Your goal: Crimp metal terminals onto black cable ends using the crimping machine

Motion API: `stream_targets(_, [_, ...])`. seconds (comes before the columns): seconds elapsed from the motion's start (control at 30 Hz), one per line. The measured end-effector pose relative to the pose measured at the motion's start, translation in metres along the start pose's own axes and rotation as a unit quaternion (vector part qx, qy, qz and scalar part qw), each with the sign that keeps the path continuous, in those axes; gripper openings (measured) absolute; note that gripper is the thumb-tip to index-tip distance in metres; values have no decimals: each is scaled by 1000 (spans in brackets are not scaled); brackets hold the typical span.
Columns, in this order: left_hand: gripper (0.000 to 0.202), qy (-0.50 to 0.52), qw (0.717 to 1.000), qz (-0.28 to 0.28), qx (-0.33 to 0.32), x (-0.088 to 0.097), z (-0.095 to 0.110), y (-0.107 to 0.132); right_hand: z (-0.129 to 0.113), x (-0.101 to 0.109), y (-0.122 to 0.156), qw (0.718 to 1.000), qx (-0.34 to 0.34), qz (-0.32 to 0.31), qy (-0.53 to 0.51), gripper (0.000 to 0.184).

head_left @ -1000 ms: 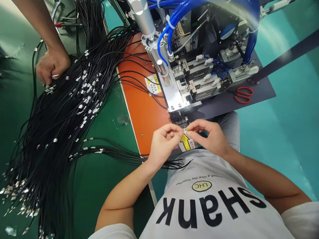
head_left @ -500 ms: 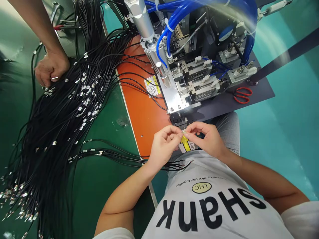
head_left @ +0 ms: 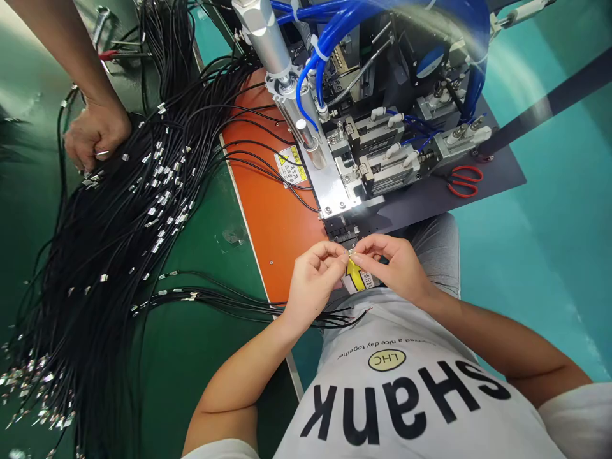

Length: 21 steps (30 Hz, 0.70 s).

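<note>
- A tiny part (head_left: 350,253), indistinct, is pinched by the left hand (head_left: 312,275) and right hand (head_left: 402,264) at the tip of the arrow label (head_left: 355,279)
- Scissors (head_left: 462,186) are seen right of the label

Right grip (head_left: 396,264) now slightly closer to left grip (head_left: 314,275).

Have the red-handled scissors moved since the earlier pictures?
No. The red-handled scissors keep the same spot and angle on the dark plate under the machine; everything there slid slightly left together as the camera shifted.
</note>
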<state>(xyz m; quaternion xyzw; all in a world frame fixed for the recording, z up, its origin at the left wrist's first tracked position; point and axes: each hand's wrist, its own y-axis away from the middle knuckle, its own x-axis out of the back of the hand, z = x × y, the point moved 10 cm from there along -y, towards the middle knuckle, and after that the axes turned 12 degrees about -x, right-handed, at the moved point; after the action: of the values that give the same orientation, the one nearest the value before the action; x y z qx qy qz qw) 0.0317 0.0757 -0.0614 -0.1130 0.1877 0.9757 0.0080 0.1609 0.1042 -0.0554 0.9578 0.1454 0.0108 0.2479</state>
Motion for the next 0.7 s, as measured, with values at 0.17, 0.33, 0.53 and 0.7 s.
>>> stream_targets(0.17, [25,-3,1000,5,3,1,0,0,2,0,-1,1000,-2,-1,-10,12])
stream_targets(0.33, [25,-3,1000,5,3,0,0,0,1,0,-2,1000,-3,-3,-15,13])
stream_targets(0.53, [22,-14,1000,5,-5,1,1,0,2,0,-2,1000,-1,-8,-20,13])
stream_targets(0.7, [24,-19,1000,8,2,1,0,1,-1,0,-2,1000,7,-3,-15,10])
